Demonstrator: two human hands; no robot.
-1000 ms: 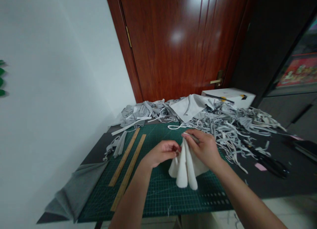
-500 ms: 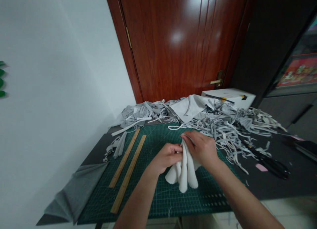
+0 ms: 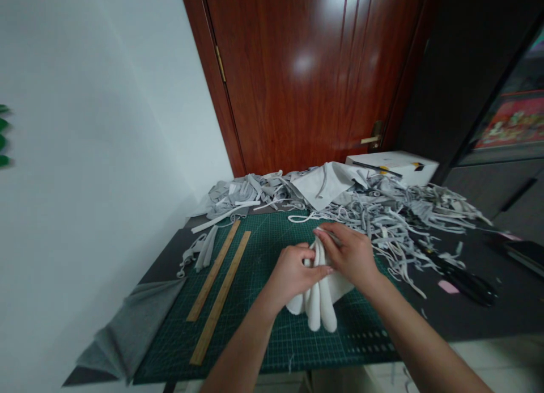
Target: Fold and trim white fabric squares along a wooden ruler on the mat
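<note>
Between my hands is a white cloth (image 3: pixel 313 308), gathered into long soft folds whose rounded ends hang toward me. My left hand (image 3: pixel 300 271) is closed around the folds from the left, its thumb laid across their front. At the top of the cloth, my right hand (image 3: pixel 346 251) pinches the gathered end between thumb and fingers. A flat part of the cloth spreads out below the right hand. Under it all lies a green cutting mat (image 3: pixel 272 342) with a printed grid.
Two wooden rulers (image 3: pixel 221 296) lie on the mat's left side, near a folded grey cloth (image 3: pixel 136 325). Heaps of grey and white fabric strips (image 3: pixel 382 211) cover the back and right. Black-handled scissors (image 3: pixel 467 279) and a pink piece (image 3: pixel 449 287) lie at right. Behind stands a white box (image 3: pixel 408 163).
My left hand has moved slightly right, and its thumb now crosses the front of the folds. The right hand shifted a little; more flat cloth shows beneath it.
</note>
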